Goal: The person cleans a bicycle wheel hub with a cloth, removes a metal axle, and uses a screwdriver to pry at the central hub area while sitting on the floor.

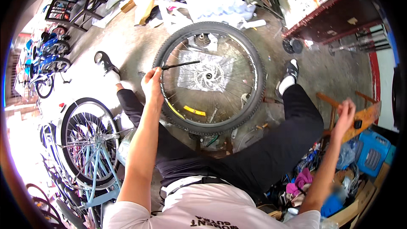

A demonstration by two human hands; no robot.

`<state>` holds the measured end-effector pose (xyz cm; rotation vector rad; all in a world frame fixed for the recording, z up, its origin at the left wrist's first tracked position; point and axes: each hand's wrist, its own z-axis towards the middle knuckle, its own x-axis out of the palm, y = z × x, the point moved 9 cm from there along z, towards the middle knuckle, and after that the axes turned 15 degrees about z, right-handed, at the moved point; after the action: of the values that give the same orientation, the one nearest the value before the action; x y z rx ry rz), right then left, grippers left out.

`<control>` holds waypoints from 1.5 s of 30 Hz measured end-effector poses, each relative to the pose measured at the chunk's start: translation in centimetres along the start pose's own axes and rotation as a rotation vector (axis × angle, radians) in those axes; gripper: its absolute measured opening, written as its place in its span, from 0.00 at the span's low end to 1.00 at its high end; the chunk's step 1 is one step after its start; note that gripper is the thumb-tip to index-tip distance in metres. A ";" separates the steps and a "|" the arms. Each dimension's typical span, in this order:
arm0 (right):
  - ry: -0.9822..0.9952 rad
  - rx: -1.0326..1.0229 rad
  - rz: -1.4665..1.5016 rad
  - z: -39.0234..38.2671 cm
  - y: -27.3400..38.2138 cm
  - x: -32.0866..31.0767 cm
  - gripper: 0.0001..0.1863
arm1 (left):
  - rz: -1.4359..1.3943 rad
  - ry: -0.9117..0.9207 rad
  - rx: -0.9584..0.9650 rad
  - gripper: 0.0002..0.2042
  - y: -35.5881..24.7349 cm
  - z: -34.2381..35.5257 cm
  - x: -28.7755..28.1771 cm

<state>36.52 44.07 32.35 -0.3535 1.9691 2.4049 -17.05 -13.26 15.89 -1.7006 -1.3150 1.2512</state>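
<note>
A bicycle wheel with a knobby black tyre (257,55) lies between my legs, its silver disc brake rotor (215,76) facing up. My left hand (151,85) is closed around a slim black rod (183,64), held over the wheel's left side and pointing right across the spokes. A short end shows on the other side of the fist. Far to the right, my right hand (347,111) is raised over a wooden stool (368,118), its fingers bent together. Whether they hold anything small, I cannot make out. A small black part (358,124) rests on the stool.
Through the spokes show a sprocket cassette (202,39), clear plastic (186,74) and a yellow strip (194,110). At left stands a light-blue bicycle (95,161). Cardboard and plastic scraps (220,0) lie ahead. A blue tool case (374,152) and clutter (302,180) are at lower right.
</note>
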 end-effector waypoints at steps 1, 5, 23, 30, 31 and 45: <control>0.111 -0.062 -0.038 0.7 4.2 5.0 0.17 | 0.009 0.014 -0.002 0.11 0.2 1.0 0.7; 0.686 0.065 -0.080 -2.0 5.5 25.6 0.13 | -0.032 0.038 -0.006 0.11 0.8 3.8 3.0; 0.067 0.993 -0.009 -14.8 -30.8 45.7 0.19 | -0.195 0.039 -0.165 0.07 5.2 7.1 4.1; 0.320 0.698 -0.193 -13.8 -31.8 49.1 0.16 | -0.176 0.029 -0.199 0.07 5.8 7.8 5.4; 0.257 0.606 -0.226 -13.6 -32.7 48.7 0.13 | -0.172 0.030 -0.196 0.07 5.7 7.9 5.5; 0.220 0.712 0.219 -15.9 -29.1 49.3 0.08 | -0.165 0.011 -0.014 0.05 -0.3 9.4 1.2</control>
<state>-4.50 28.23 -7.64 -0.3952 2.9040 1.6229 -25.86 -12.62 12.60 -1.5711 -1.4295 1.1388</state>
